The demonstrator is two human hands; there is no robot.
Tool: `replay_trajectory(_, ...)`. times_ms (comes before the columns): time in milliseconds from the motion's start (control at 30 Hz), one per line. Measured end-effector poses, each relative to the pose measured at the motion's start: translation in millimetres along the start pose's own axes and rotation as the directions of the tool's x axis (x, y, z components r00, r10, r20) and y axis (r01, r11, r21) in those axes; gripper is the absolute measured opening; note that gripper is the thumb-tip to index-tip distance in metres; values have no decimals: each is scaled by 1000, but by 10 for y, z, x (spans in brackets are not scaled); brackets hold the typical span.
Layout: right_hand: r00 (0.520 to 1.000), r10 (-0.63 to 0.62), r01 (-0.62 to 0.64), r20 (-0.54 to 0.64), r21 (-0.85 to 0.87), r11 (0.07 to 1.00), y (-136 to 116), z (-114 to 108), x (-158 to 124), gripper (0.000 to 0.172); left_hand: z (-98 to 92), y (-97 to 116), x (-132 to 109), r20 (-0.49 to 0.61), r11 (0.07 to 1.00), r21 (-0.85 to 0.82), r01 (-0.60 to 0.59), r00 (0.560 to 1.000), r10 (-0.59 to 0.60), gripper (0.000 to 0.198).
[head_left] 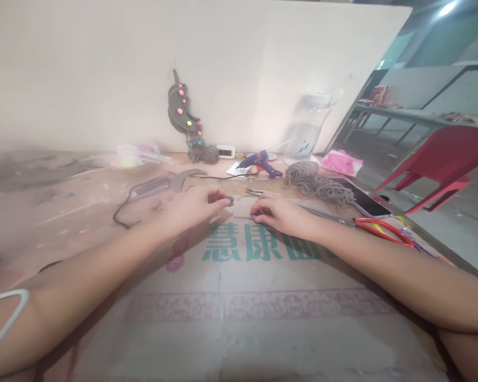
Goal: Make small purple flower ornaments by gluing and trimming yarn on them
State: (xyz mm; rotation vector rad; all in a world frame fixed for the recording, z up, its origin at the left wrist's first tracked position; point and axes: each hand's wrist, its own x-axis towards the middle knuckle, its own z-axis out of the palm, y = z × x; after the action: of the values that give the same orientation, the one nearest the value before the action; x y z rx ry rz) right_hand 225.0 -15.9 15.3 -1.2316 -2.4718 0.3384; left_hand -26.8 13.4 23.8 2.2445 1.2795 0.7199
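Note:
My left hand (207, 204) is closed in a pinch on a small grey tuft (230, 200) that looks like yarn. Close by on the right, my right hand (276, 212) pinches a tiny purple piece (255, 216), its exact kind too small to make out. Both hands are over a printed plastic sheet (231, 305) with green characters. Beyond my right hand is a heap of grey yarn (316, 183). Scissors with red handles (382, 229) lie partly behind my right forearm.
A crescent-shaped grey ornament with coloured dots (179, 109) is against the white board (239, 69). A blue glue gun (258, 162), a clear bottle (308, 127), a pink cloth (341, 162) and a phone (368, 201) line the back and right. A red chair (450, 154) stands beyond.

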Motion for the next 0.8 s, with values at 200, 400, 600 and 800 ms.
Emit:
replay_trajectory(200, 995, 64, -57, -72, 88, 994, 7, 118, -13, 7, 136, 48, -76, -121, 996, -84, -15, 993, 4, 31)
replay_trajectory(400, 989, 79, -56, -121, 185, 981, -2, 172, -16, 23, 234, 5, -84, -110, 983, -171, -73, 992, 54, 27)
replay_trajectory(600, 990, 48, -19, -136, 205, 978, -152, -178, -24, 23, 282, -73, -58, -96, 977, -199, -73, 994, 54, 28)
replay_trajectory(800, 986, 7, -92, 167, 506, 857, -349, -386, -56, 24, 256, -33, -68, -74, 981, -182, -69, 996, 57, 27)
